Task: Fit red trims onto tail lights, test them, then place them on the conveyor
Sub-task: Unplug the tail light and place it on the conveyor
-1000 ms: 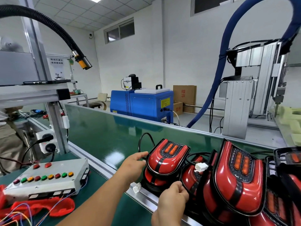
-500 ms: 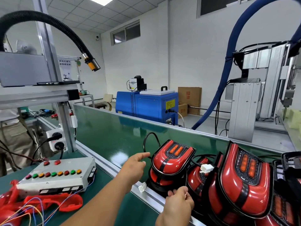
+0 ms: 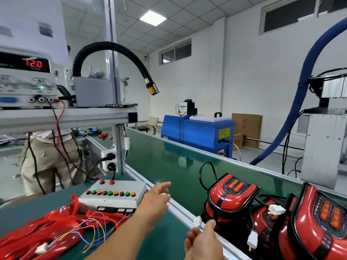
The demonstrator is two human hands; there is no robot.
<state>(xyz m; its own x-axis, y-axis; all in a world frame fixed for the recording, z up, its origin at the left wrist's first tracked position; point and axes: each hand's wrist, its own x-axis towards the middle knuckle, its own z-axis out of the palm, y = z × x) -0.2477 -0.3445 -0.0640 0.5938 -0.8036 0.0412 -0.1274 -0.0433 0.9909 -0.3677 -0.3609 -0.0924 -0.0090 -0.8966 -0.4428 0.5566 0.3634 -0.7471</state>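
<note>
The placing step is seemingly being concluded: the tail light (image 3: 231, 198) is resting on the conveyor (image 3: 169, 158), at right. The left hand (image 3: 157, 202) and right hand (image 3: 204, 242) are being held empty, fingers loosely spread. Next, a red trim (image 3: 24, 243), near left, is being called for.

The green table (image 3: 165, 241) fills the seven o'clock part of the view; a white button box (image 3: 112, 196) sits on it, with a heap of red trims (image 3: 43, 233) at the box's eight o'clock and coloured wires (image 3: 97, 229) tangled over the heap; an aluminium rail (image 3: 180, 208) borders the table at its three o'clock side, a small white connector (image 3: 197, 221) resting on it; past the rail the green conveyor (image 3: 165, 162) runs from four o'clock towards eleven; tail lights (image 3: 231, 196) stand crowded at its four o'clock end, touching one another, a black cable (image 3: 204, 171) looping up at their eleven o'clock.
</note>
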